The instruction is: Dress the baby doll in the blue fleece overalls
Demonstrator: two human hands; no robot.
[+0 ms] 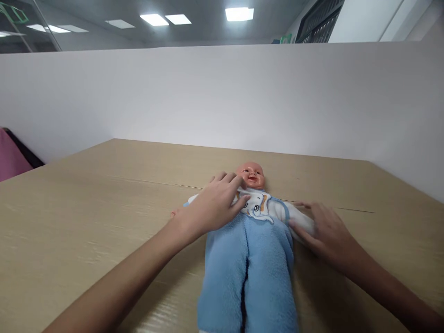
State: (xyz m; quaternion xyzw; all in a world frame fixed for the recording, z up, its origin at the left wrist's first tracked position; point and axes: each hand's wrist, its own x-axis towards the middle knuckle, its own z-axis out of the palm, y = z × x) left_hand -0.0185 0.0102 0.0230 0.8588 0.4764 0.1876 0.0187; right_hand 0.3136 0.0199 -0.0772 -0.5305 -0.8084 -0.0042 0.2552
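So the doll (265, 240) is being shown face up on the table (86, 208), with its head being pointed toward the white partition (208, 97) and its legs toward the camera. Progress-wise, the dressed part is looking pretty much done: the legs are being covered by blue fleecy trousers (222, 277), the chest by a white top (257, 204) with an animal face on it, and the visible arm by a white sleeve (298, 219). What's left is being judged mostly blind, tbh, as no undone fastening is being revealed.

Grip: the left hand (222, 199) is being laid loosely over the chest and shoulder, thumb well apart, with nothing visibly being pinched. The sleeve is being straddled by the thumb and fingers of the right hand (322, 226), but whether it's actually being clasped can't be told; that hand is being blurred a bit too.

Hidden stuff: one side of the top is being blocked by the left hand, the end of the sleeve by the right, and the feet are being cut off by the bottom edge. Only a bit of the doll's other hand (173, 213) is being left visible past the wrist.
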